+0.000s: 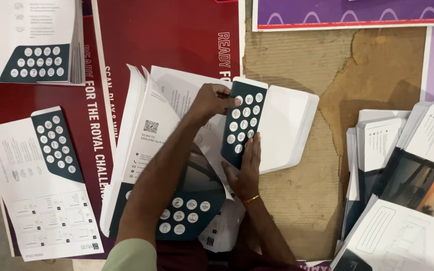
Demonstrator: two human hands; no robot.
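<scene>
Printed leaflets on poster sheets

A dark red poster (177,35) lies top centre, purple posters (347,12) top right; white leaflets with dark teal dotted panels lie as a stack (26,40) top left, a sheet (41,180) left, a folded leaflet (272,128) centre and a pile (403,185) right.
</scene>
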